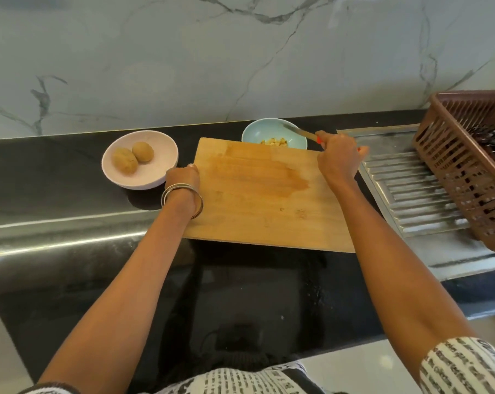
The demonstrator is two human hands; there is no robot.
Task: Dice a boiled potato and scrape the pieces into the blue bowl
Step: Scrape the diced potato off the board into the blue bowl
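Head cam, looks fwd & down, close over counter (70,172); single view.

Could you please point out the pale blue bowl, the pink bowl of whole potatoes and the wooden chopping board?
Pale blue bowl (264,129): head view, bare inner wall at its far side.
Pink bowl of whole potatoes (158,169): head view, bare inside near its right rim.
Wooden chopping board (257,206): head view, bare middle of its top.

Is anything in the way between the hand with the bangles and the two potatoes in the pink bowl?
Nothing visible blocks it. The left hand grips the cutting board's left edge, right beside the pink bowl. The two potatoes lie uncovered inside; only the bowl's low rim lies between.
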